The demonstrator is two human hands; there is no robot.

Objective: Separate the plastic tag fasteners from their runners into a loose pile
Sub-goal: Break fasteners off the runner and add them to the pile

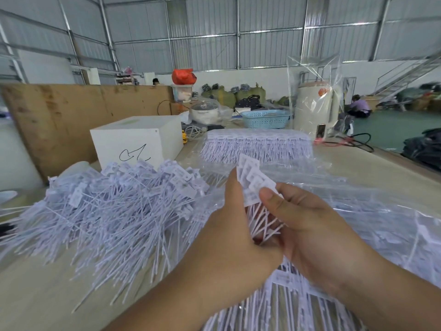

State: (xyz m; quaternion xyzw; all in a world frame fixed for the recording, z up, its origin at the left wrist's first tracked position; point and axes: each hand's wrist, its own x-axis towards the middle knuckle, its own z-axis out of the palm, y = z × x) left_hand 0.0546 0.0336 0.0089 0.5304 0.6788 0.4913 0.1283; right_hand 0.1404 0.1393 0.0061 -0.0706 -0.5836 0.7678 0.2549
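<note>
**Both hands on one bunch of fasteners, above the table**

Bunch (256, 194): white tag fasteners, flat tag heads fanned up top, thin tails crossing below. Held in the air between the two hands, over the table (43, 295).

Left hand (229, 235): curled round the bunch from the left, thumb up along the tag heads. Gripping it.

Right hand (307, 225): thumb pressed on the front of the tag heads, fingers wrapped behind the tails. Also gripping the bunch.

Relative to the bunch:
- Left: loose pile (114, 211) of separated fasteners, heads mostly at the far side, tails spilling toward the near edge.
- Behind: neat stack (257, 144) of fasteners in rows, tails hanging down the front.
- Right and below: more fasteners in clear plastic bags (370, 211); whether those are on runners I can't tell.
- Behind-left, past the pile: white box (138, 139) with a black scribble on its front.
- Far behind: blue basket (266, 119), and a cream cylinder (315, 108) under a clear bag.
- Far left: wooden board (71, 111) standing on edge along the table.
</note>
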